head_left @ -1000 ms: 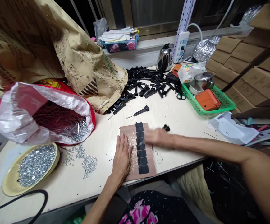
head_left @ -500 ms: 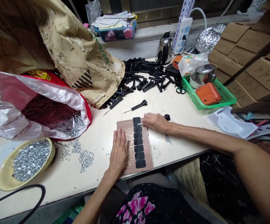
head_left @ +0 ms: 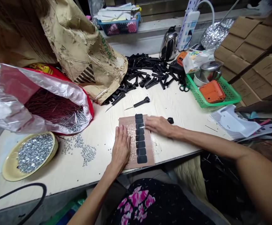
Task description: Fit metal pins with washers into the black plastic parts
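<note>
A flat reddish-brown board (head_left: 128, 122) lies near the table's front edge, with a column of black rounded pads (head_left: 141, 144) on it. My left hand (head_left: 120, 147) rests flat on the board's left part, fingers stretched out and close together. Over its right edge, my right hand (head_left: 158, 125) is closed around a slim tool (head_left: 142, 127), of which a silvery tip shows at one of the upper pads. A black knob (head_left: 170, 120) sticks out behind that hand, seemingly the tool's other end. Pale crumbs are scattered on the board beside the pads.
Two black parts with thin pins (head_left: 141, 102) lie beyond the board, before a pile of black parts (head_left: 147, 67). At left are an open bag of metal pins (head_left: 89, 115), a yellow bowl of small metal pieces (head_left: 7, 168) and loose beads. A green basket (head_left: 234, 97) stands right.
My right hand has moved slightly toward me along the pads, and the silvery tip is one pad lower. My left hand stays on the board. The view has shifted a little.
</note>
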### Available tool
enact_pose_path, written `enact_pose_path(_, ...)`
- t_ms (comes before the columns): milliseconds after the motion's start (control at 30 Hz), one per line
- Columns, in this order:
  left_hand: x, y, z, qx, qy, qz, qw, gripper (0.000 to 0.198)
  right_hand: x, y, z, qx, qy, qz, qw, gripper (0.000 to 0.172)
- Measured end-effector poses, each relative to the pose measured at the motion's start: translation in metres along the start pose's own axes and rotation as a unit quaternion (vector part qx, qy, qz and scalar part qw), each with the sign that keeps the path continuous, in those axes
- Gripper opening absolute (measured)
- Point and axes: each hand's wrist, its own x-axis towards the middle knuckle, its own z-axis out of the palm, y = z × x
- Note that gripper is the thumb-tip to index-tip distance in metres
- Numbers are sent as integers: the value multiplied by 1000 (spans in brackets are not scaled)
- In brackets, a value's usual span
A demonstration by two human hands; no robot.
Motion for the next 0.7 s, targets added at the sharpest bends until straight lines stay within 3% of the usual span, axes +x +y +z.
enact_pose_path(167, 0, -2, 2, 3, 3, 5, 1000, 51, -1, -8, 3, 30, -23, -31, 999, 27)
enact_pose_path(300, -1, 0, 1, 10, 3, 5, 1000, 51, 2, 0, -1, -21, 4, 30, 999, 29)
enact_pose_path(467, -2, 1, 1, 9, 12, 8, 1000, 50, -3, -15, -3, -71, -45, -68, 994, 22)
enact_pose_path(700, -3, 1, 1, -6, 17, 11, 1000, 50, -7, -25, 5, -53, -43, -24, 997, 25)
